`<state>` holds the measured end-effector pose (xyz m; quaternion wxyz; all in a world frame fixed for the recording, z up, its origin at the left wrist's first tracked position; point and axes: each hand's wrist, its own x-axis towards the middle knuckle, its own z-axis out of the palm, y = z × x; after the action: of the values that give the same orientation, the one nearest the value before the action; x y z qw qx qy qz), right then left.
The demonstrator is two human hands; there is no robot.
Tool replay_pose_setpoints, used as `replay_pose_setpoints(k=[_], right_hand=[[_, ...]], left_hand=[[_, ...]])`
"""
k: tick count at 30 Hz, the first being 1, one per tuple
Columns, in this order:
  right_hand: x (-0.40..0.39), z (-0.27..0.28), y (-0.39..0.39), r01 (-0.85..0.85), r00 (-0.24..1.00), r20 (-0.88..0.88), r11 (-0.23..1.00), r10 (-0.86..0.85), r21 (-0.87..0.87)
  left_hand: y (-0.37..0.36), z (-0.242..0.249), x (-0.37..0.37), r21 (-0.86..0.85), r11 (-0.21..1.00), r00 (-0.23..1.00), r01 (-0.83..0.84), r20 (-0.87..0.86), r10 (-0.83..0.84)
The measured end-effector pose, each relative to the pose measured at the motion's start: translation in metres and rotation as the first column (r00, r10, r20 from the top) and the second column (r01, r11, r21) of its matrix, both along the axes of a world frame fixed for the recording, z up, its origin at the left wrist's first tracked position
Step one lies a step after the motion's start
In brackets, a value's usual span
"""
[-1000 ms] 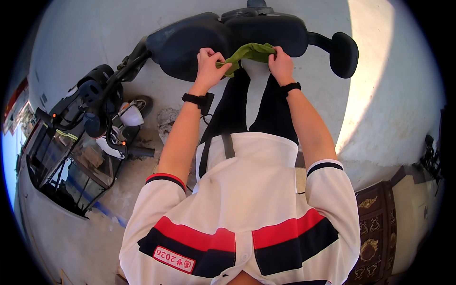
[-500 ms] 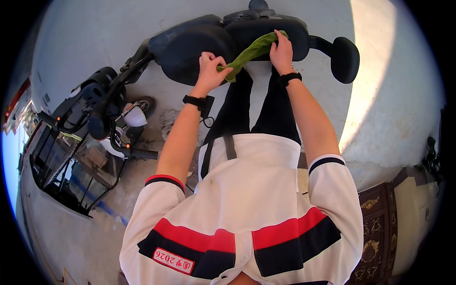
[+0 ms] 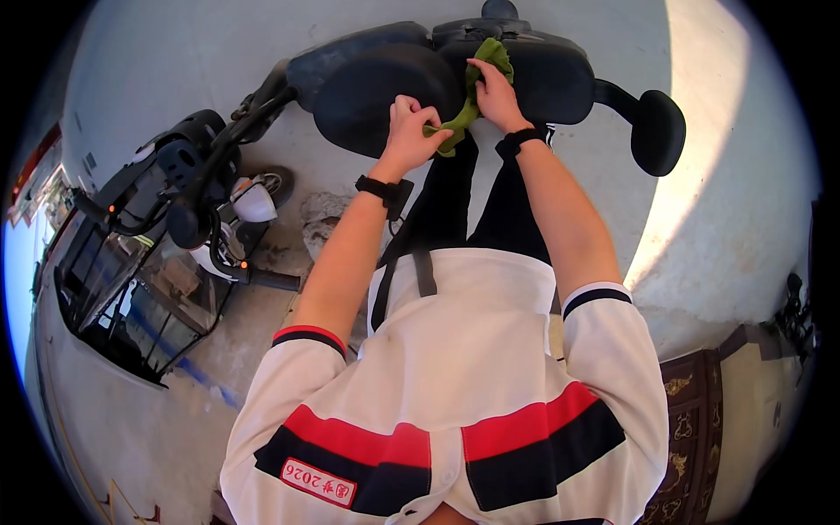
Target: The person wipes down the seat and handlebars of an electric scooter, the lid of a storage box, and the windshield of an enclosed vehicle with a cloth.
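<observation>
A green cloth (image 3: pixel 470 110) is drawn out between my two hands, above a black padded scooter seat (image 3: pixel 385 96). My left hand (image 3: pixel 409 136) is closed, pinching the lower end of the cloth between thumb and fingers. Farther up, my right hand (image 3: pixel 497 98) has its fingers round the cloth, and a bunched end sticks out beyond them. That end lies over a second black pad (image 3: pixel 547 80), beside the first. Part of the cloth is hidden behind my right fingers.
A black backrest pad (image 3: pixel 658 133) juts out on an arm at the right. To the left stand handlebars (image 3: pixel 273 280) and a vehicle with a dark-framed windscreen (image 3: pixel 175 297). A carved brown door (image 3: pixel 691 437) is at the lower right.
My right hand has moved left, closer to my left hand. The cloth has gone from stretched to slack and bunched. The seat appears shifted slightly right in view.
</observation>
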<state>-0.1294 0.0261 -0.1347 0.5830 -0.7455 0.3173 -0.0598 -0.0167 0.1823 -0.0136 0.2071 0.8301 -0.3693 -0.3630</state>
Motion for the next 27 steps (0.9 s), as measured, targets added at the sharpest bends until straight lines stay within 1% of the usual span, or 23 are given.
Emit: replay_pose_setpoints(k=[2,5,8,11,14,17,20,23,24,26,27], right_hand=[[-0.001,-0.001,0.001,-0.019,0.999,-0.027,0.998,0.021,0.066],[-0.003,0.002,0.005,-0.092,0.996,-0.016,0.995,0.093,0.048],[-0.001,0.002,-0.002,-0.086,0.995,0.051,0.993,0.09,-0.077],[0.008,0.005,-0.01,0.022,1.0,0.013,0.968,-0.019,-0.249],[0.014,0.005,-0.009,0.104,0.994,-0.026,0.979,-0.11,-0.174],[0.012,-0.003,-0.004,0.107,0.991,-0.087,0.993,-0.103,0.039],[0.007,-0.012,-0.002,0.036,0.998,0.039,0.993,-0.041,0.114],[0.011,-0.022,0.004,-0.103,0.993,0.074,0.983,0.093,0.15],[0.012,-0.02,0.005,-0.138,0.99,0.057,0.974,0.129,0.18],[0.014,-0.016,0.007,-0.2,0.979,0.029,0.948,0.199,0.245],[0.014,-0.02,0.012,-0.192,0.981,0.032,0.947,0.191,0.257]], left_hand=[[-0.001,0.0,0.0,-0.004,1.0,1.0,-0.008,-0.017,0.007],[-0.004,0.005,-0.001,0.022,1.0,1.0,0.005,0.009,-0.005],[0.0,-0.001,0.0,-0.021,1.0,1.0,0.02,0.011,-0.02],[0.001,-0.003,0.0,-0.017,1.0,1.0,0.01,-0.006,-0.01],[0.0,-0.001,0.0,-0.026,1.0,1.0,0.009,0.001,-0.009],[0.0,-0.001,-0.001,-0.016,1.0,1.0,0.002,-0.008,-0.002],[0.0,-0.001,-0.003,-0.017,1.0,1.0,-0.001,0.006,0.002],[0.0,-0.001,-0.003,-0.019,1.0,1.0,0.006,0.026,-0.006],[0.0,-0.001,-0.003,-0.018,1.0,1.0,0.003,0.021,-0.003],[-0.001,0.0,-0.002,-0.012,1.0,1.0,0.001,0.014,-0.001],[0.0,0.0,-0.002,-0.01,1.0,1.0,0.002,0.016,-0.002]])
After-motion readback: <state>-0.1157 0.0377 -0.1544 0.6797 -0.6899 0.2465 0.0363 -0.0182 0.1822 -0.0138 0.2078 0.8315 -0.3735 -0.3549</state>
